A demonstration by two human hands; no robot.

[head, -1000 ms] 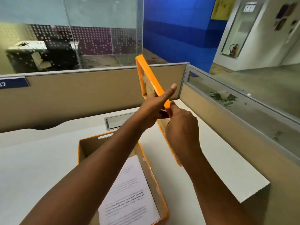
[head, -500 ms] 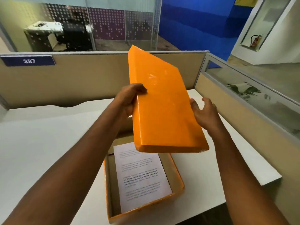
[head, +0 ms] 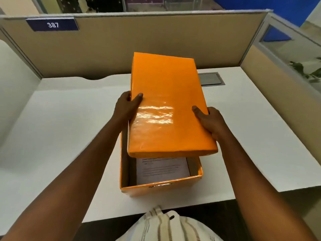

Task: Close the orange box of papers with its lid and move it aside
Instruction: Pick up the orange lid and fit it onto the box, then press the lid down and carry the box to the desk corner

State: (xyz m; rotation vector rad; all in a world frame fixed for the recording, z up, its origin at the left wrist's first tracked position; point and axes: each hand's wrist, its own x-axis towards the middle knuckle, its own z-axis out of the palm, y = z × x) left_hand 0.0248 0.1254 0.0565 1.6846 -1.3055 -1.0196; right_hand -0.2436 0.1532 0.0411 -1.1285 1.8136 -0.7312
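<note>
The orange box (head: 159,187) stands open on the white desk (head: 69,127), close to its front edge. Printed papers (head: 161,169) lie inside it. The glossy orange lid (head: 165,94) hovers top side up just above the box, covering its far part, with the near part left uncovered. My left hand (head: 126,106) grips the lid's left edge, thumb on top. My right hand (head: 211,120) grips the lid's right edge, thumb on top as well.
Beige cubicle partitions (head: 139,40) wall the desk at the back and on the right. A grey cable hatch (head: 211,79) is set in the desk behind the lid. A blue plate marked 387 (head: 52,24) hangs on the back partition. My striped shirt (head: 166,226) shows at the bottom.
The lid went from upright on its edge to top side up, then came down flat over the box. Both hands shifted to its long edges. The view tilted downward.
</note>
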